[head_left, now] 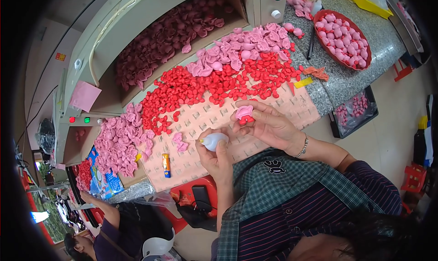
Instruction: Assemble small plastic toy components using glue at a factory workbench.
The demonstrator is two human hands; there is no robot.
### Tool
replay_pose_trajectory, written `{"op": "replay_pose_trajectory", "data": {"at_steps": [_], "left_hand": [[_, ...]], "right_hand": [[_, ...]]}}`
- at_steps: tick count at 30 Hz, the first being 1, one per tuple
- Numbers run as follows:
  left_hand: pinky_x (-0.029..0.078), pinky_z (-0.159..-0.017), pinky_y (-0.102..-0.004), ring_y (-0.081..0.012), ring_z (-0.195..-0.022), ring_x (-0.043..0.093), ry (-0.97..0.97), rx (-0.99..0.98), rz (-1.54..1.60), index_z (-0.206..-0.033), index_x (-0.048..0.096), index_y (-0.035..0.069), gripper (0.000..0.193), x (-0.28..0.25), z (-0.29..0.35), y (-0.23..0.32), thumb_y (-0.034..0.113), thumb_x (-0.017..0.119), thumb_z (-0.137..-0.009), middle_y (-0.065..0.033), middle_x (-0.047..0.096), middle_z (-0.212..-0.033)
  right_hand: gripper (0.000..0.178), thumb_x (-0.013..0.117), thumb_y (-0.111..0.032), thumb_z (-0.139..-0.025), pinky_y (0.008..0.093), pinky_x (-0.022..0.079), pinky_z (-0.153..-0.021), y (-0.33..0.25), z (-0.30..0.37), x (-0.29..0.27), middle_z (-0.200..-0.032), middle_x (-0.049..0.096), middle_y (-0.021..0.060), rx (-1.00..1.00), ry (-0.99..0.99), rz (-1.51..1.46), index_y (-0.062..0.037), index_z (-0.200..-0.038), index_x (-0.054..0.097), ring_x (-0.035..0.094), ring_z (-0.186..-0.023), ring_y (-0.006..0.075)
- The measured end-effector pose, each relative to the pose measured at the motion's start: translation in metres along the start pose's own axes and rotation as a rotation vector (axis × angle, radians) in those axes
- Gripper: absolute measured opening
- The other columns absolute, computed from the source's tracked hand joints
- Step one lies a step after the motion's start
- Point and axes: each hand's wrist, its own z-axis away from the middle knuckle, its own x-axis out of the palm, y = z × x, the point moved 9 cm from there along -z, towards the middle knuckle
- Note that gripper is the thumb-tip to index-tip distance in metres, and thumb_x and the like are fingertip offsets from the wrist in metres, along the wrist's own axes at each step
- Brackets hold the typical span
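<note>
My left hand (220,163) is closed round a small translucent squeeze bottle (215,141) with a yellowish tip, which points to the left. In my right hand (273,126), the fingers pinch a pink moulded piece (244,112) with a red part at its lower edge. Both hands are above a pale pink patterned mat (205,117), a short gap between them. On the mat, left of my left hand, are a few loose pink pieces (179,142) and an orange-and-blue tube (166,165). Beyond my hands lies a spread of small red pieces (182,90).
Heaps of pink pieces (246,46) (116,142) border the red ones, below a grey machine housing (150,14). A red bowl (343,39) of pink-and-red pieces stands at the far right, with a black crate (356,112) lower down. Another person (107,229) works at the lower left.
</note>
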Motion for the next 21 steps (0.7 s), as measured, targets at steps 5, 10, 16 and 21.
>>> {"op": "replay_pose_trajectory", "data": {"at_steps": [5,10,16,21], "left_hand": [[0.049,-0.086,-0.0297,-0.0178,-0.095,0.062,-0.075,-0.052,0.098,-0.133,0.045,-0.002,0.049,-0.009,0.001,-0.007,0.017,0.067,-0.093,-0.0107,0.060,-0.112],[0.049,-0.082,-0.0317,-0.0225,-0.090,0.060,-0.107,-0.114,0.632,-0.129,0.048,0.003,0.052,0.002,-0.002,-0.007,0.021,0.074,-0.088,-0.0091,0.057,-0.107],[0.048,-0.081,-0.0287,-0.0214,-0.095,0.052,-0.042,-0.356,1.247,-0.120,0.056,0.005,0.045,-0.002,-0.004,-0.023,0.021,0.077,-0.084,-0.0118,0.057,-0.111],[0.050,-0.078,-0.0293,-0.0220,-0.096,0.054,0.004,-0.341,1.282,-0.120,0.054,-0.002,0.044,-0.003,-0.006,-0.014,0.013,0.072,-0.084,-0.0165,0.055,-0.118]], "right_hand": [[0.047,0.054,-0.019,-0.100,0.0391,0.050,-0.092,0.010,0.002,-0.010,-0.124,0.060,0.0184,0.052,0.050,-0.007,-0.0032,-0.143,0.042,0.062,-0.108,0.0284],[0.049,0.057,-0.021,-0.099,0.0393,0.048,-0.094,0.013,0.001,-0.013,-0.124,0.059,0.0182,0.043,0.044,0.047,-0.0027,-0.142,0.043,0.062,-0.109,0.0276],[0.047,0.057,-0.019,-0.099,0.0377,0.049,-0.095,0.018,-0.004,-0.001,-0.126,0.058,0.0184,0.055,0.027,0.083,-0.0025,-0.142,0.044,0.061,-0.111,0.0282],[0.045,0.054,-0.017,-0.101,0.0376,0.050,-0.095,0.030,-0.010,0.004,-0.127,0.059,0.0188,0.073,0.006,0.031,-0.0008,-0.141,0.044,0.062,-0.109,0.0282]]}}
